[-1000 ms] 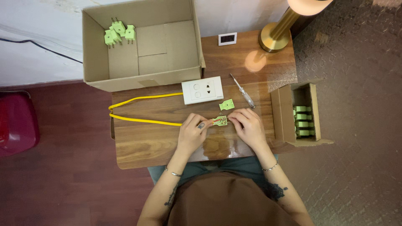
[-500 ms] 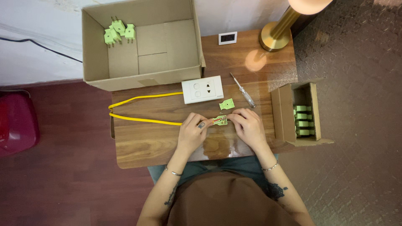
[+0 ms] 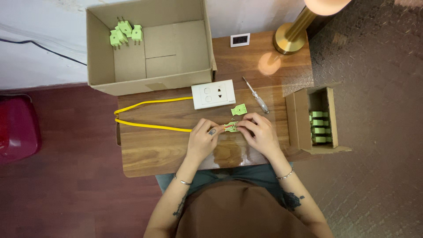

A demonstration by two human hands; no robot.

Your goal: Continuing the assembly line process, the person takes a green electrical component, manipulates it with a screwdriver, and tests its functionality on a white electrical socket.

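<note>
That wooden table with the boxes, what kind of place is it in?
Likely a home room used for small assembly work: a wooden table against a wall, a brass lamp, and a cardboard box holding green plugs.

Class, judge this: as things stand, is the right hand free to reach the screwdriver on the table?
Probably yes: the screwdriver lies just beyond the right hand, with bare table between them, though that hand is busy on the open green plug.

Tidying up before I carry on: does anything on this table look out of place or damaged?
Nothing looks damaged or spilled. A loose green plug cover lies apart beside the screwdriver, while both hands hold the opened green plug.
</note>
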